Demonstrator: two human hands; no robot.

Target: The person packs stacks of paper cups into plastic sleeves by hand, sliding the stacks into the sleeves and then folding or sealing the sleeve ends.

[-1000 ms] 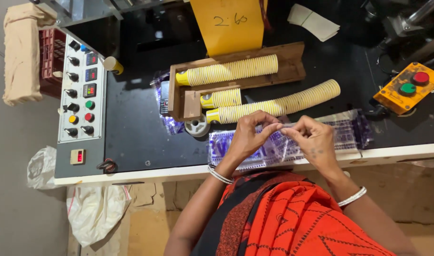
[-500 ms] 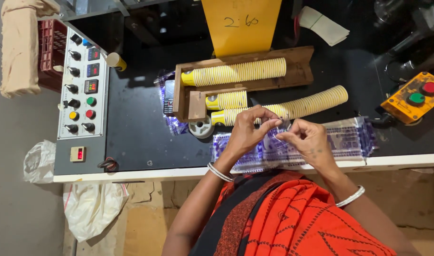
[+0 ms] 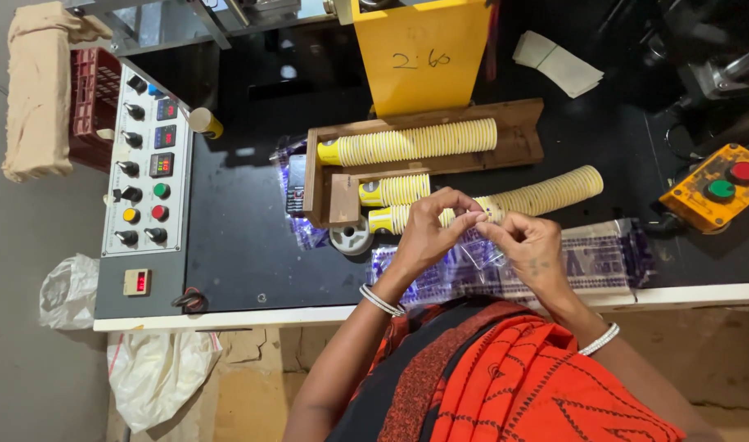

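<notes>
My left hand (image 3: 432, 225) and my right hand (image 3: 532, 245) meet over the front of the black table, and both pinch the edge of a thin clear plastic bag (image 3: 481, 250). Under them lies a flat pile of purple printed plastic bags (image 3: 600, 260). Just behind my fingers a long curved stack of yellow paper cups (image 3: 546, 195) lies on its side. A shorter cup stack (image 3: 399, 190) and a long straight one (image 3: 415, 143) rest in a wooden holder (image 3: 518, 139).
A grey control panel (image 3: 145, 176) with knobs and coloured buttons stands at the left. An orange box with a red and a green button (image 3: 714, 187) sits at the right. A yellow chute (image 3: 419, 53) rises behind. White sacks (image 3: 157, 372) hang below the table edge (image 3: 227, 315).
My hands have stayed together on the clear bag, fingers shifting slightly along its edge. The view has drifted a little; the cups have not moved.
</notes>
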